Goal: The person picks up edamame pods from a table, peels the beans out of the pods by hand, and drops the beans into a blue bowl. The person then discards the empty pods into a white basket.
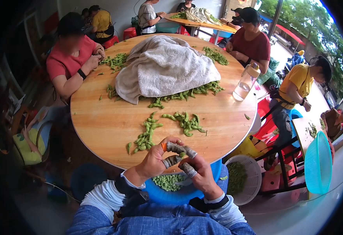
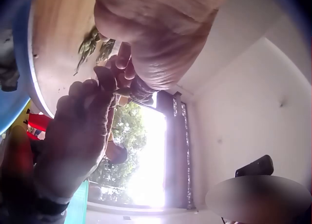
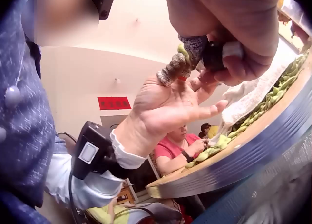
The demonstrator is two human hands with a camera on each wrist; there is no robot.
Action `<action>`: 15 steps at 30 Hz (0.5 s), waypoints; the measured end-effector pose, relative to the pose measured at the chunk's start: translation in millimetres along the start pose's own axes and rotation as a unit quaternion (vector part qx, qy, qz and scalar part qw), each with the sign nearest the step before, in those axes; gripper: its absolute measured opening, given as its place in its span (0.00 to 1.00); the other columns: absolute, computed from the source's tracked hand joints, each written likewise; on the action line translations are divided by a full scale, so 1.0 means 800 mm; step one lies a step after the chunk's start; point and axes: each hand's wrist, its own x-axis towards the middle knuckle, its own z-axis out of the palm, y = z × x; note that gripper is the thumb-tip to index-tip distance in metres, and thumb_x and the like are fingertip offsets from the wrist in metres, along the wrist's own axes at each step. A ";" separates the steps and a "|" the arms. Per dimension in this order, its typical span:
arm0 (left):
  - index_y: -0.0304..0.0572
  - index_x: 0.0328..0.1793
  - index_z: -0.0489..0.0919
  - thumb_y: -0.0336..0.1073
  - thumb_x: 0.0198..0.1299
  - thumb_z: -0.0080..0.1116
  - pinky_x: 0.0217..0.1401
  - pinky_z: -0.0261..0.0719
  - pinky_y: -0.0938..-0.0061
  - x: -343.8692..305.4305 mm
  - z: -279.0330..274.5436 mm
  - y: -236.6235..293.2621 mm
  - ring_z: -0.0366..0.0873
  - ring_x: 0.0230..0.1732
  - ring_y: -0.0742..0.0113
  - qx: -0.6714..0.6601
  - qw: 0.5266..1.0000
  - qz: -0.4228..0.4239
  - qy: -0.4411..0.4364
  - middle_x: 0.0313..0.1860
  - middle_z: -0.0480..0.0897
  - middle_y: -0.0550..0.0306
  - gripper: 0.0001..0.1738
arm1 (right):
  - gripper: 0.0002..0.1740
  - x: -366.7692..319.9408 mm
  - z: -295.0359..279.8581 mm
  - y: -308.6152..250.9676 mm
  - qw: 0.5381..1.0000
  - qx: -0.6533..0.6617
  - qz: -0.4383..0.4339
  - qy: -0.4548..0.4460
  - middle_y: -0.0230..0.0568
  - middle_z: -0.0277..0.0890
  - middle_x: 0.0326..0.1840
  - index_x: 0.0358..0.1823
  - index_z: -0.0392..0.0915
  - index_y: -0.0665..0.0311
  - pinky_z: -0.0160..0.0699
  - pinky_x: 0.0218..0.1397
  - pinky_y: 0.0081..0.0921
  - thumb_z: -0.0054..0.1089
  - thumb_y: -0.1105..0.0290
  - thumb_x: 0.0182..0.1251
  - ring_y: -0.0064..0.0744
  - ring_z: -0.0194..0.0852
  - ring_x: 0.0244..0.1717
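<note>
Over the table's near edge, my left hand (image 1: 150, 162) and right hand (image 1: 203, 178) meet at a small green edamame pod (image 1: 182, 154). Grey wraps cover the thumb and a finger of each hand, and an orange band shows on a left finger. Both hands pinch the pod, which also shows between the fingertips in the left wrist view (image 2: 123, 91); much of it is hidden by the fingers. Two small piles of pods, one on the left (image 1: 146, 135) and one on the right (image 1: 188, 123), lie just beyond. Below the hands, a blue basin (image 1: 152, 192) holds shelled green beans (image 1: 167, 181).
A pale towel (image 1: 167, 66) covers a heap of pods mid-table (image 1: 234, 113). A water bottle (image 1: 244, 84) stands at the right. Beside my right leg is a white basket (image 1: 253, 184) of pods. People sit around this table and others; a teal basket (image 1: 319, 164) is far right.
</note>
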 end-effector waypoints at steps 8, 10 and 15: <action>0.39 0.42 0.75 0.28 0.54 0.56 0.52 0.66 0.76 -0.021 0.004 -0.014 0.69 0.49 0.70 -0.046 0.993 -0.072 0.082 0.46 0.72 0.56 0.09 | 0.15 0.000 -0.011 -0.038 0.944 -0.293 -0.145 0.043 0.40 0.71 0.28 0.40 0.75 0.67 0.69 0.32 0.24 0.54 0.83 0.48 0.34 0.71 0.30; 0.37 0.41 0.74 0.41 0.61 0.48 0.41 0.72 0.78 -0.025 0.002 -0.010 0.75 0.37 0.70 -0.060 0.974 -0.173 0.135 0.34 0.77 0.56 0.13 | 0.21 0.000 -0.024 -0.042 0.891 -0.399 -0.213 0.036 0.44 0.72 0.31 0.39 0.76 0.66 0.71 0.32 0.30 0.54 0.84 0.37 0.44 0.71 0.31; 0.39 0.41 0.72 0.47 0.63 0.42 0.24 0.74 0.78 -0.028 -0.005 -0.010 0.76 0.24 0.67 -0.352 0.840 -0.411 -0.040 0.28 0.78 0.54 0.18 | 0.20 0.005 -0.022 -0.050 0.798 -0.527 -0.291 -0.010 0.42 0.72 0.31 0.38 0.76 0.64 0.72 0.30 0.32 0.57 0.80 0.36 0.43 0.71 0.30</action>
